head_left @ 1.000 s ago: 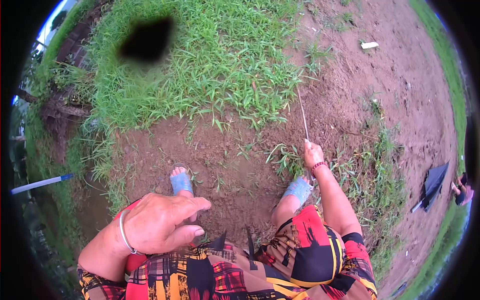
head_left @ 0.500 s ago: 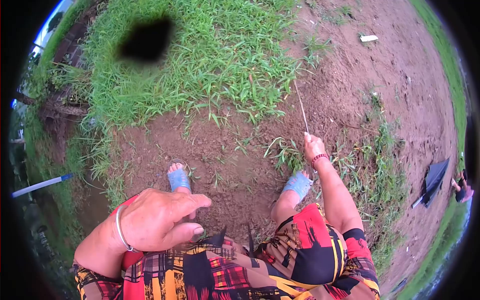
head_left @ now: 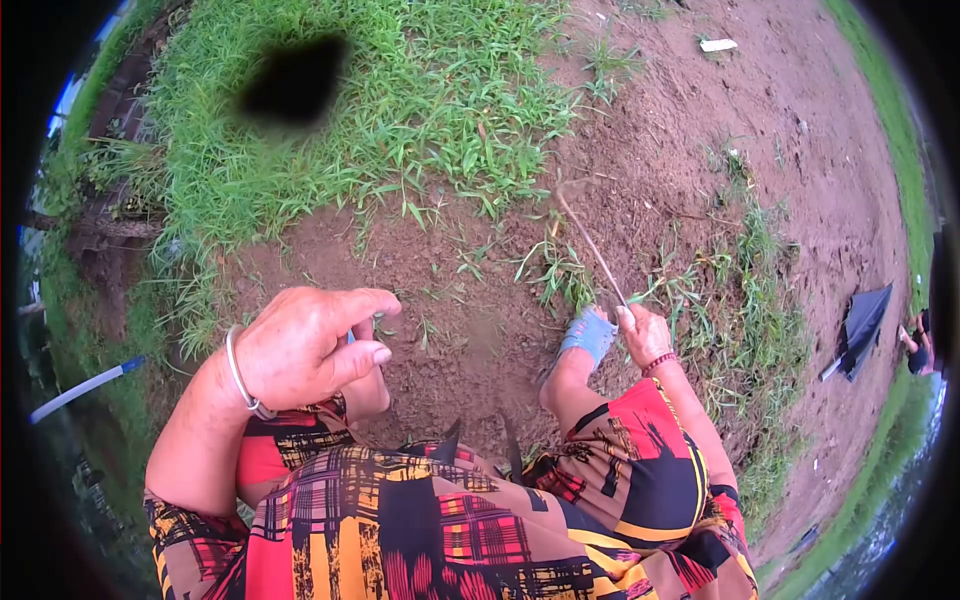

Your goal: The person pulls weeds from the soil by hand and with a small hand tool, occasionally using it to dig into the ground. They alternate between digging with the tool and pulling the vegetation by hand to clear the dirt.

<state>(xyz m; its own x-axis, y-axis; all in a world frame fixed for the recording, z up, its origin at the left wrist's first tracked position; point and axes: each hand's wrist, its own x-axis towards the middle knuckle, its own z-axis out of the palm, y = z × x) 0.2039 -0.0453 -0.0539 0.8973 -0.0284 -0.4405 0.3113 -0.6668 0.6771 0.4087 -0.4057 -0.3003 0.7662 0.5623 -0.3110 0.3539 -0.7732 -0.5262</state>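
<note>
My right hand [head_left: 647, 337], with a dark red bead bracelet at the wrist, is closed round the near end of a long thin rod-like tool [head_left: 592, 246]. The tool slants away to the left over bare soil, and its far end looks bent, though it is blurred. Close to that tip is a tuft of uprooted-looking grass [head_left: 560, 272]. My left hand [head_left: 312, 345], wearing a silver bangle, hovers above my left knee with thumb and index finger apart. Nothing shows in it; its other fingers are partly hidden.
Thick green grass [head_left: 400, 110] covers the ground ahead. My right foot in a blue sandal [head_left: 588, 338] stands on the brown soil [head_left: 470, 345]. On the right lie a dark umbrella [head_left: 862, 328] and a white scrap [head_left: 717, 45], with another person [head_left: 917, 345] at the far edge.
My right hand has drawn back toward me and slightly right, bringing the tool with it. My left hand has risen slightly, now hiding my left foot.
</note>
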